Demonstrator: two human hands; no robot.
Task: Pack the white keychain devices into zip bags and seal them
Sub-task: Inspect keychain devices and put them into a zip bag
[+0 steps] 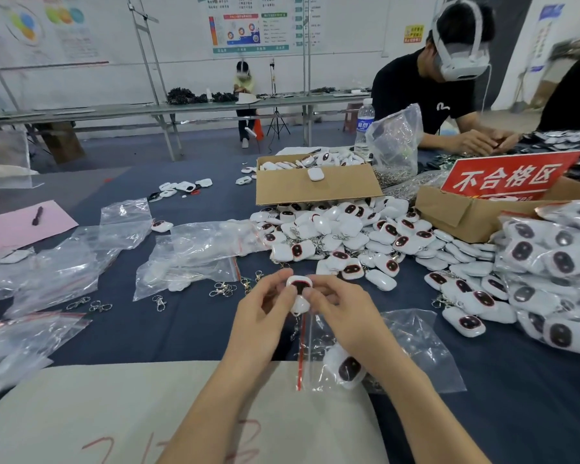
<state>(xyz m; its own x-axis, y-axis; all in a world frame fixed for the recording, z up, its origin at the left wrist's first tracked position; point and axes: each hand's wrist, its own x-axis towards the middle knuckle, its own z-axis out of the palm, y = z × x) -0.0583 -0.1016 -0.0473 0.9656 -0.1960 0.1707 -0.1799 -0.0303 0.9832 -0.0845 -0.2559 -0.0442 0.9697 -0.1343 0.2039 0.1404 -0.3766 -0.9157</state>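
Logging the head view, I list first the left hand (268, 309) and right hand (335, 303), near centre, both pinching one white keychain device (298, 289) between thumb and fingertips, its dark red-rimmed face turned up. Just below it lies a clear zip bag (406, 343) with a red seal strip, resting on the dark blue table (181, 326); I see a second device (347, 368) already inside it, under the right wrist. Whether the held device's lower end has entered the bag mouth, I cannot tell. Right of centre, beyond the hands: a loose pile of devices (342, 236), many with chains. Far right: a heap of bagged devices (549, 262). Far centre: an open cardboard box (315, 189) holding more devices. To its right, a second box (456, 216) carrying a red sign (506, 179) with white characters. Left of the hands: empty zip bags (195, 249) spread flat, and loose metal clasps (223, 289) near them. Far left: a pink sheet (17, 226) with a pen (37, 216) on it. Nearest me: a beige board (114, 413) with red marks. Far right at the table: a water bottle (365, 125) and a seated person (422, 92) in a black shirt wearing a headset.
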